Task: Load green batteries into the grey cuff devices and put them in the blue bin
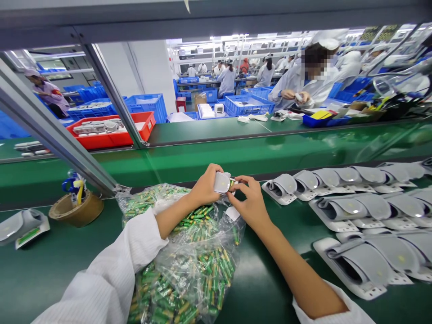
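My left hand (206,183) is closed around a white device with a grey cuff (222,182), which looks like a wrist blood pressure monitor, held up over the bench. At its right end, the thumb and forefinger of my right hand (251,202) pinch at a green and gold battery (231,184); the fingers partly cover it. Below both hands lies a large clear plastic bag (189,245) full of loose green batteries (216,279). A similar cuffed monitor (25,227) rests at the far left, green batteries showing along its edge.
Rows of cuffed monitors (361,256) line the bench at right. A brown tape roll (77,209) holds blue-handled scissors (70,184). Beyond the green conveyor (189,159) stand a red tray (148,128), blue crates (249,105) and a co-worker (317,85). A metal post (111,94) slants up at left.
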`<state>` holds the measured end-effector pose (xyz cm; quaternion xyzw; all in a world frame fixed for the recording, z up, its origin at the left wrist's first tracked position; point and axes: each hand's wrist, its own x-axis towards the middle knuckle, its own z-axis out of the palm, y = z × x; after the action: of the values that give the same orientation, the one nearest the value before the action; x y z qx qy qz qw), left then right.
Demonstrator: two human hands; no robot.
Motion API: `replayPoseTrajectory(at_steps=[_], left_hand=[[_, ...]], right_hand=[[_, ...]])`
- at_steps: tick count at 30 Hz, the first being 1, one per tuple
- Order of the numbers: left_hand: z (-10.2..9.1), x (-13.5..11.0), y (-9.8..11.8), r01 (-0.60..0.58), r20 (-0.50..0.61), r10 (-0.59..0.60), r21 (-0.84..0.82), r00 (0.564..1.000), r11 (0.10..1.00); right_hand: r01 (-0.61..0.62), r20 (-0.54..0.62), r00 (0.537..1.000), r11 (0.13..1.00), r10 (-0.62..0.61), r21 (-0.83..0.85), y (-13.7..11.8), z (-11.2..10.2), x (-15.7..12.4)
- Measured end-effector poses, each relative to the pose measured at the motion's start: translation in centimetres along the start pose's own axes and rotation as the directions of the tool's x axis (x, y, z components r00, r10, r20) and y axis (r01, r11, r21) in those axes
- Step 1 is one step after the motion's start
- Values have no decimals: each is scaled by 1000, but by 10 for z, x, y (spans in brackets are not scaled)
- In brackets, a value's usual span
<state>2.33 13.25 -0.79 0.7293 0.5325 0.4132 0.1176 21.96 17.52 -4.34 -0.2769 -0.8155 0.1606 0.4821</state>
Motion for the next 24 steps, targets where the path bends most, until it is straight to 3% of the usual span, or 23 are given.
replayPoseTrajectory(at_steps=[4,10,17,24], left_hand=[[-1,0,-1,-13,26,12,38,1000,999],[0,0,-2,13,33,-15,50,999,999],[0,1,-1,-38,59,33,79,998,996],[-4,2,-1,-78,102,73,53,992,995]], right_hand=[[-149,16,989,989,149,-1,-1,10,-7],[-38,18,999,997,39,-63,2,9,-8],[-173,32,985,982,170,79,-7,10,-3],[-355,90,934,885,345,301,-5,10,1]])
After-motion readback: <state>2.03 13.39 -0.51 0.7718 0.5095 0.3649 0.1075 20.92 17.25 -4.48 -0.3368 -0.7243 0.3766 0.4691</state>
